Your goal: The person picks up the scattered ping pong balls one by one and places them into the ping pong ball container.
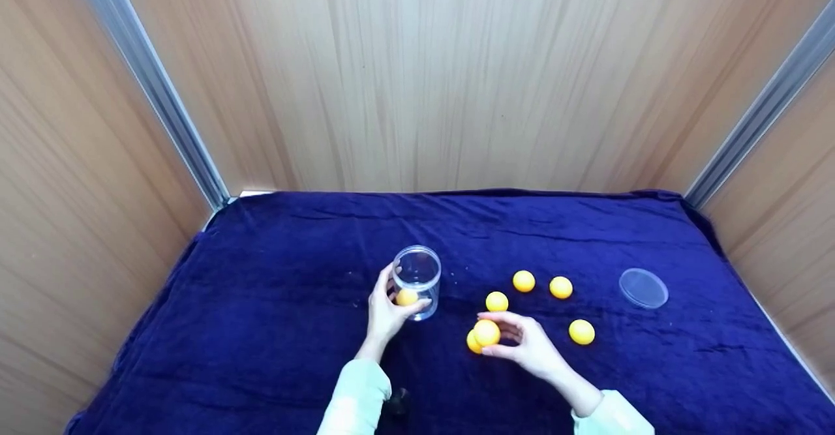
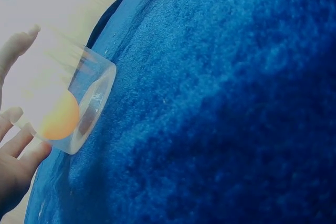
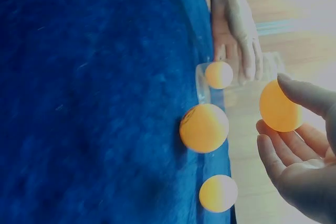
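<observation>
Fingers and thumb of my left hand (image 1: 386,314) wrap the side of a clear plastic jar (image 1: 427,285) with an open top. One orange ping-pong ball (image 2: 59,115) lies at the jar's bottom, seen through the wall in the left wrist view. To the right, my right hand (image 1: 533,349) pinches another ping-pong ball (image 3: 281,106) between thumb and fingertips, raised above the cloth. A ball on the cloth (image 1: 473,342) is partly hidden behind the held one in the head view. Just beyond the right fingers sits one more ball (image 1: 497,301).
Several loose balls lie farther right, among them one at the back (image 1: 524,281) and one nearer (image 1: 582,332). A clear round lid (image 1: 644,288) rests flat at the right. Dark blue cloth (image 1: 274,317) covers the table, and wood-grain panels (image 1: 417,83) enclose it at the back and sides.
</observation>
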The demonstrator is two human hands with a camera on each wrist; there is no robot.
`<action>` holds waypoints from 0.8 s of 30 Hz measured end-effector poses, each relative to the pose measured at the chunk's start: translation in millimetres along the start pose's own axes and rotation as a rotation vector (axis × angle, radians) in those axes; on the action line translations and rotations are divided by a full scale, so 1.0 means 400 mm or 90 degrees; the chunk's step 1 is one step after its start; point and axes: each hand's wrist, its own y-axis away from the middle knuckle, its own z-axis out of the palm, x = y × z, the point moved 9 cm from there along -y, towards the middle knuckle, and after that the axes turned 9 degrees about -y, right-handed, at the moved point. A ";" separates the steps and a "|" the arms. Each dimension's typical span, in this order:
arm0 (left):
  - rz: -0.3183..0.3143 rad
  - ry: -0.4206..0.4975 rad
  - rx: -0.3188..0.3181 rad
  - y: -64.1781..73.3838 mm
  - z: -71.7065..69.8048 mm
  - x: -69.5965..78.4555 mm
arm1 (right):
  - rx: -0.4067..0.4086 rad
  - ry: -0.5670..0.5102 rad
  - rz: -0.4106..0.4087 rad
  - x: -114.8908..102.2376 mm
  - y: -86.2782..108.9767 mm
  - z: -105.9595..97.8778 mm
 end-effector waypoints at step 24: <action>0.006 -0.005 -0.001 0.002 0.000 0.003 | 0.054 -0.050 0.005 -0.042 -0.111 0.053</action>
